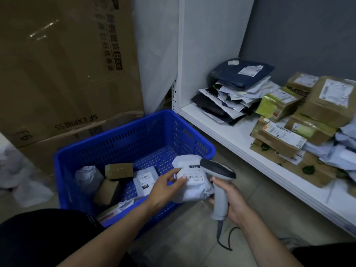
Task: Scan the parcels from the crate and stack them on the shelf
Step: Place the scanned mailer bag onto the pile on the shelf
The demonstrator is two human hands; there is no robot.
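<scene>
You are working in dim, flat light with a cold bluish cast. The brightest surface is the white shelf (244, 137) and its upright panel; the grey wall behind it falls off into shade. The inside of the blue crate (134, 135) is shadowed, and the lower left corner goes almost black. Tape on the big cardboard box (63, 60) throws a few bright streaks of glare, and the head of the scanner (217, 168) carries a soft sheen. Everything is slightly soft: the label print on the white parcel (192, 189) cannot be read. Parcels at the right edge smear and stretch with the wide lens.
</scene>
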